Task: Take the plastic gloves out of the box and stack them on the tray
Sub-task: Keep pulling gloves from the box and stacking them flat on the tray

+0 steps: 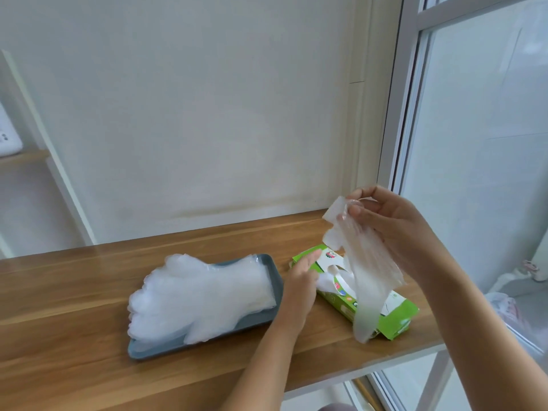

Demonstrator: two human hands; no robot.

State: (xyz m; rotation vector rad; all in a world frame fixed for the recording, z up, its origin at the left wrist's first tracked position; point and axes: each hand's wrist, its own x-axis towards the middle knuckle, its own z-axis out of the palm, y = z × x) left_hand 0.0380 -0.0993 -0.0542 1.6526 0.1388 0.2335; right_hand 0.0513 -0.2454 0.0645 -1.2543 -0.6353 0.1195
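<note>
- Right hand: hovering above the green box, grip pinching 1 plastic glove by its upper end between thumb and fingertips. The glove is hanging limp, its lower tip dangling in front of the box.
- Left hand: grip spread, fingers lying straight against the box's left end.
- Box: lying flat on the wooden counter.
- Tray: sitting just left of the box, carrying a stack of gloves whose fingers are overhanging its left rim.
</note>
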